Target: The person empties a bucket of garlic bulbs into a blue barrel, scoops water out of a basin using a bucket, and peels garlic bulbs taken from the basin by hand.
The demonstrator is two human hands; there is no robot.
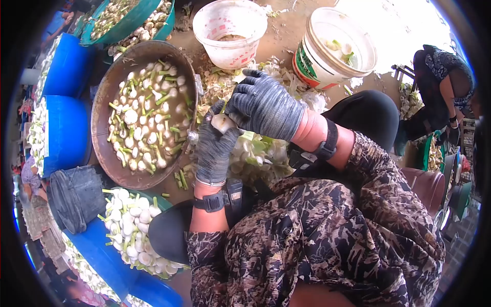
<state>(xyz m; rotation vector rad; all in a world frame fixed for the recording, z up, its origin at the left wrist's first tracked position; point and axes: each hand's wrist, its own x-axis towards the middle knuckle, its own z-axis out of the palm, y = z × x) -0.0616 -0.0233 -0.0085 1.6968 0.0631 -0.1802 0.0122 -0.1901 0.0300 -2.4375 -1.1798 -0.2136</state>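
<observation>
A white garlic bulb (223, 123) with a brownish mark is held in the gloved fingers of my left hand (217, 153). My right hand (268, 105), in a matching grey glove, is closed against the bulb's upper side, its fingertips pinching near the short stem. Whether those fingers also hold a small tool is hidden. Just left of my hands stands a wide rusty metal basin (105, 97), where many garlic bulbs with cut green stems lie in murky water. Below my hands, a heap of peeled garlic skins and leaves (261, 156) covers the ground.
Beyond my hands stand a white tub (230, 23) and a white bucket (319, 56) with scraps inside. Peeled bulbs (134, 225) are piled by my left knee. Blue tubs (66, 133), a black bucket (76, 197) and green basins (120, 25) line the left. Another person (445, 84) bends at right.
</observation>
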